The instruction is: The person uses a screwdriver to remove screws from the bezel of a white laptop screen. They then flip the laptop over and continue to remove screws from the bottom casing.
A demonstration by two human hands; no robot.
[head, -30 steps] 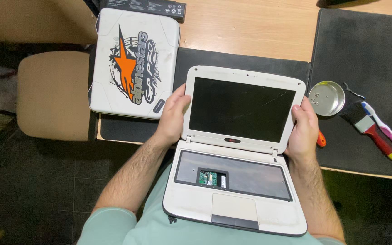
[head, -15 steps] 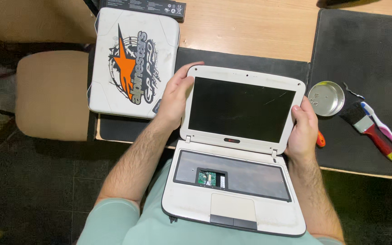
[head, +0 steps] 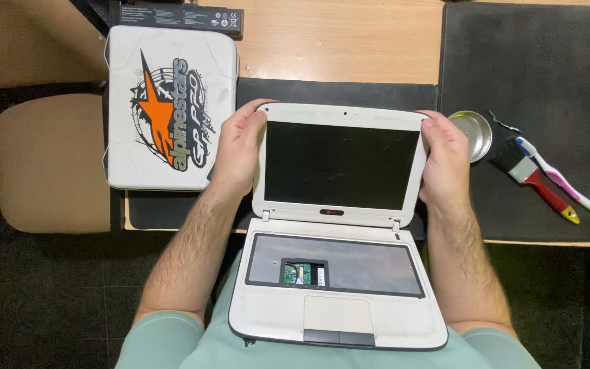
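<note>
Laptop (head: 339, 225), white, open, lies mid-frame, base on your lap, screen lid leaning on the table (head: 322, 48) edge. Your left hand (head: 240, 147) and right hand (head: 445, 160) each have a closed grip on the lid's upper corners. Keyboard bay bare, green board showing. Second white laptop (head: 169, 106) upper left; brush (head: 530, 174) and tin dish (head: 474, 133) right.

Left hand (head: 239, 147): we keep it palm inward, fingers curled over the top left corner of what we hold, thumb on the near face.
Right hand (head: 443, 160): we mirror it, fingers hooked over the top right corner, knuckles up.
Forearms: ours run bare from short pale green sleeves, angling up and slightly inward.
Wrists: both are nearly straight.
</note>
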